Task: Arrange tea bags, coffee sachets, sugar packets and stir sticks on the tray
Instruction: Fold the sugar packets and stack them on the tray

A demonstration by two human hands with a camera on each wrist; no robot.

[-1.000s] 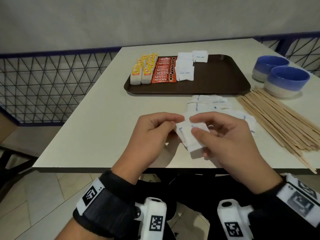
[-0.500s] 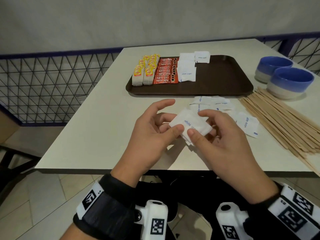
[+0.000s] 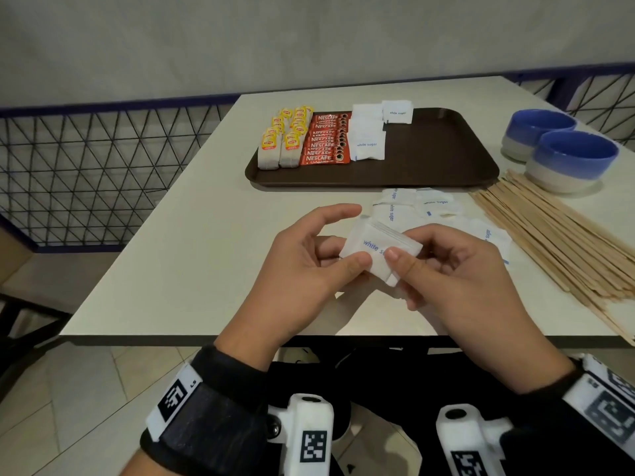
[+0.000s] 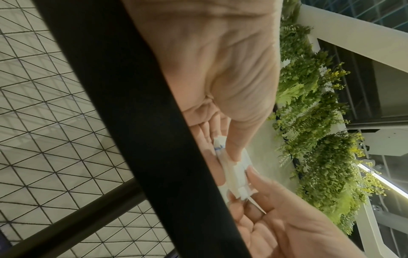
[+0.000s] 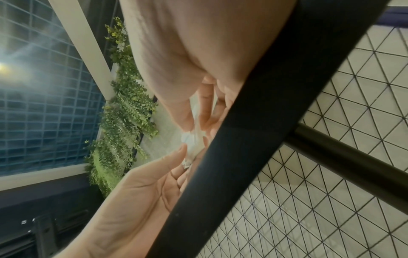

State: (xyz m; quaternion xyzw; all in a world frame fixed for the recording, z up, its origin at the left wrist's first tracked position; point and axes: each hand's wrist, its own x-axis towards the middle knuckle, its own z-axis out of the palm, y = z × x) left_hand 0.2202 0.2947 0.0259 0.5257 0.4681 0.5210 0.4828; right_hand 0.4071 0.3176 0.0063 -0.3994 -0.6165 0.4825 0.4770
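Both hands hold a small stack of white sugar packets [image 3: 379, 247] above the table's near edge. My left hand [image 3: 305, 255] pinches its left corner with the thumb, index finger raised. My right hand [image 3: 446, 266] pinches the right side, thumb on top. From the wrist views the stack [image 4: 234, 172] [image 5: 193, 141] shows edge-on between the thumbs and fingers. The brown tray [image 3: 429, 156] carries yellow-tagged tea bags [image 3: 281, 140], red coffee sachets [image 3: 326, 140] and sugar packets [image 3: 367, 139] in rows at its left. More sugar packets [image 3: 412, 204] lie loose in front of the tray. Wooden stir sticks [image 3: 556, 235] lie at the right.
Two blue-and-white bowls [image 3: 563, 156] stand at the table's back right, beyond the sticks. The tray's right half is bare. A dark wire-mesh fence [image 3: 86, 173] runs along the left side and behind the table [image 3: 192, 242].
The stack has turned flat with its printed face up and lifted slightly toward the tray. My left index finger has straightened away from it, and both thumbs now press on top.
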